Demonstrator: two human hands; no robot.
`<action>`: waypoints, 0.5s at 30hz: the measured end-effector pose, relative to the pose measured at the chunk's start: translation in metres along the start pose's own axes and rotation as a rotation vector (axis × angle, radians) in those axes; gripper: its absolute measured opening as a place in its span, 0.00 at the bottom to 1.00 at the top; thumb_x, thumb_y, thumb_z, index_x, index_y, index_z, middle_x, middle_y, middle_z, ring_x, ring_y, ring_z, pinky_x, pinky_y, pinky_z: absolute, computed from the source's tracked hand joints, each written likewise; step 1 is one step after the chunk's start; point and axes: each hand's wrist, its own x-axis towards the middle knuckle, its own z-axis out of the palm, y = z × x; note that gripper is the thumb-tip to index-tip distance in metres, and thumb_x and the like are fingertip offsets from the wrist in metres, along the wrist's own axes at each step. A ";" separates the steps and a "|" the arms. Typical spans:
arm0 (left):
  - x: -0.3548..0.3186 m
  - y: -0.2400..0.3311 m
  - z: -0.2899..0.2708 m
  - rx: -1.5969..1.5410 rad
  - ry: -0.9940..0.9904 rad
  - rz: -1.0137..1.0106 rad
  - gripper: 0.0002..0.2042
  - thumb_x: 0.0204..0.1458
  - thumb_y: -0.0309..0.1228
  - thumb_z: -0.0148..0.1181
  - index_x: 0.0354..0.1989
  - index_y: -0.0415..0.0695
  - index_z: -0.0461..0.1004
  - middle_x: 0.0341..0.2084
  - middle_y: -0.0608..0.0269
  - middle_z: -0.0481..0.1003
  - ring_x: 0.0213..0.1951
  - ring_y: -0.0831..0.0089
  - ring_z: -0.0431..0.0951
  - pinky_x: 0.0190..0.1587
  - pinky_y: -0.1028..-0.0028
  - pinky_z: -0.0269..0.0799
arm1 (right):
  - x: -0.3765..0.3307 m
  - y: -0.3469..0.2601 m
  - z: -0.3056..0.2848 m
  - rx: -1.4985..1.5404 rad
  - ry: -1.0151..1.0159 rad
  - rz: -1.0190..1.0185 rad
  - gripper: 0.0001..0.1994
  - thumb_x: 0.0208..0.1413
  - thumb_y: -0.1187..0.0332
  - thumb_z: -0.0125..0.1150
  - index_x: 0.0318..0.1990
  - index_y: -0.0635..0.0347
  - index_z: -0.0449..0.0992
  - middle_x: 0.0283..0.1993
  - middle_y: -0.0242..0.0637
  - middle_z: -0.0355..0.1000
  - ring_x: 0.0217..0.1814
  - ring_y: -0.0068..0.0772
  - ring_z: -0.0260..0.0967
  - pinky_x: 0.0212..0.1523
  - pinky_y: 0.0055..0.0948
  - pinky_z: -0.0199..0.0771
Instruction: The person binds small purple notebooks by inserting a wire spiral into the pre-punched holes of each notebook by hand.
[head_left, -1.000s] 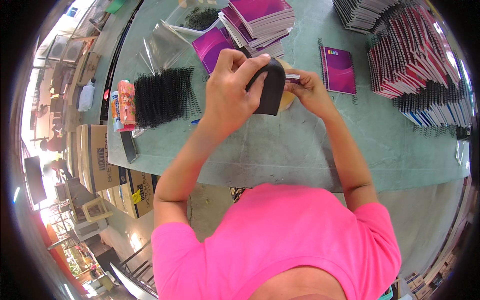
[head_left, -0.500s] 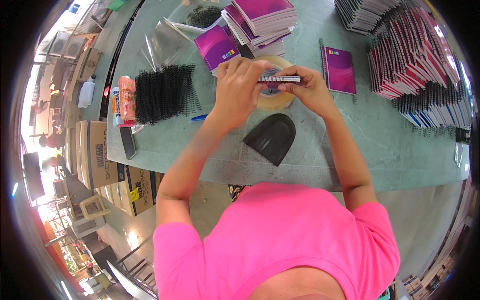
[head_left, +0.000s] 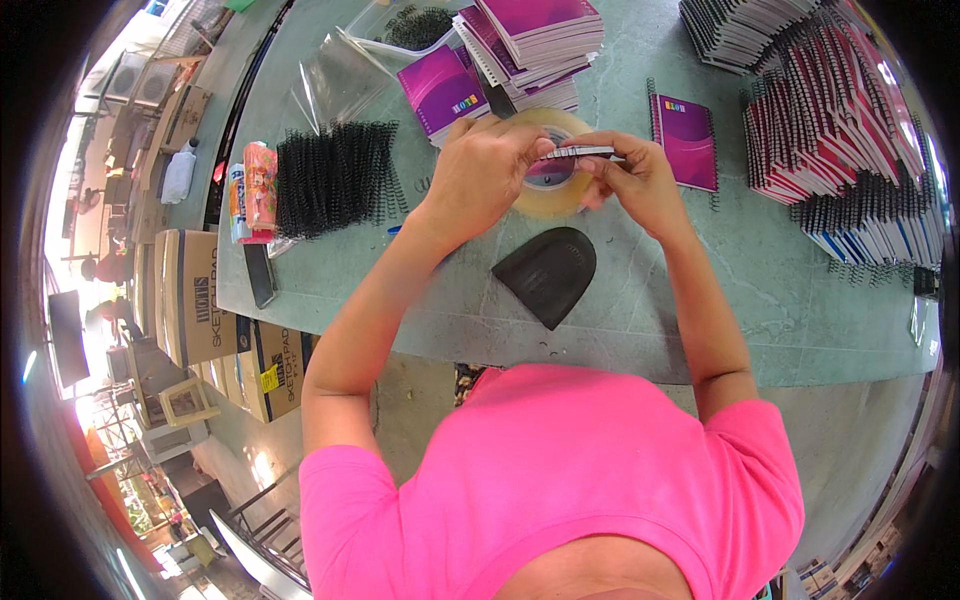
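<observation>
Over the green table (head_left: pixel 760 300), my left hand (head_left: pixel 485 175) and my right hand (head_left: pixel 640 180) together grip a small spiral-bound notebook (head_left: pixel 585 152), seen edge-on between the fingertips. Right under it lies a roll of clear tape (head_left: pixel 550 185), partly hidden by both hands. Nearer to me a black rounded pad (head_left: pixel 548 272) lies flat on the table, untouched.
A bundle of black spiral coils (head_left: pixel 335 175) lies at the left beside a colourful packet (head_left: pixel 258 190). Purple notebooks are stacked at the back (head_left: pixel 540 40), one lies alone (head_left: pixel 685 140), and many more are heaped at the right (head_left: pixel 850 130). Cardboard boxes (head_left: pixel 195 300) stand beyond the table's left edge.
My left hand held the black pad up a second ago; it now lies on the table. Both hands have closed on the small notebook over the tape roll.
</observation>
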 end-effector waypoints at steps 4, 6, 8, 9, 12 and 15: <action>0.003 0.014 0.003 -0.140 0.081 -0.062 0.09 0.46 0.31 0.59 0.35 0.44 0.71 0.27 0.59 0.73 0.33 0.62 0.72 0.38 0.67 0.62 | 0.002 0.003 0.005 0.080 -0.028 -0.063 0.11 0.55 0.76 0.54 0.45 0.64 0.73 0.30 0.36 0.74 0.26 0.20 0.72 0.27 0.18 0.73; -0.004 0.009 0.002 -0.080 0.023 -0.061 0.09 0.47 0.32 0.59 0.35 0.44 0.71 0.28 0.59 0.73 0.33 0.62 0.72 0.39 0.66 0.62 | 0.002 0.000 0.008 0.087 -0.032 -0.056 0.11 0.55 0.76 0.54 0.46 0.65 0.73 0.30 0.36 0.74 0.28 0.21 0.73 0.29 0.19 0.73; -0.006 0.009 0.003 -0.041 0.042 -0.045 0.09 0.47 0.32 0.59 0.35 0.44 0.71 0.27 0.60 0.73 0.33 0.63 0.72 0.39 0.66 0.62 | 0.002 0.001 0.008 0.082 -0.039 -0.040 0.11 0.55 0.76 0.54 0.46 0.65 0.73 0.30 0.37 0.74 0.29 0.23 0.74 0.28 0.19 0.74; -0.005 0.010 0.003 -0.025 0.082 -0.028 0.08 0.47 0.32 0.59 0.34 0.44 0.72 0.26 0.60 0.73 0.32 0.63 0.73 0.39 0.66 0.62 | 0.003 0.001 0.008 0.068 -0.029 -0.045 0.11 0.55 0.76 0.54 0.46 0.65 0.73 0.30 0.37 0.74 0.29 0.24 0.74 0.28 0.19 0.74; -0.006 0.012 0.007 -0.009 0.127 -0.012 0.08 0.47 0.32 0.59 0.35 0.44 0.73 0.25 0.61 0.73 0.31 0.62 0.73 0.39 0.67 0.62 | 0.001 0.005 0.007 0.051 -0.016 -0.044 0.11 0.55 0.75 0.54 0.46 0.64 0.73 0.30 0.37 0.74 0.30 0.25 0.75 0.26 0.20 0.74; -0.006 0.008 0.003 0.065 0.027 -0.057 0.09 0.47 0.32 0.59 0.35 0.44 0.73 0.24 0.60 0.73 0.30 0.61 0.73 0.38 0.67 0.63 | 0.003 0.004 0.008 0.084 -0.029 -0.053 0.11 0.55 0.75 0.55 0.46 0.64 0.73 0.30 0.36 0.74 0.29 0.26 0.75 0.24 0.21 0.74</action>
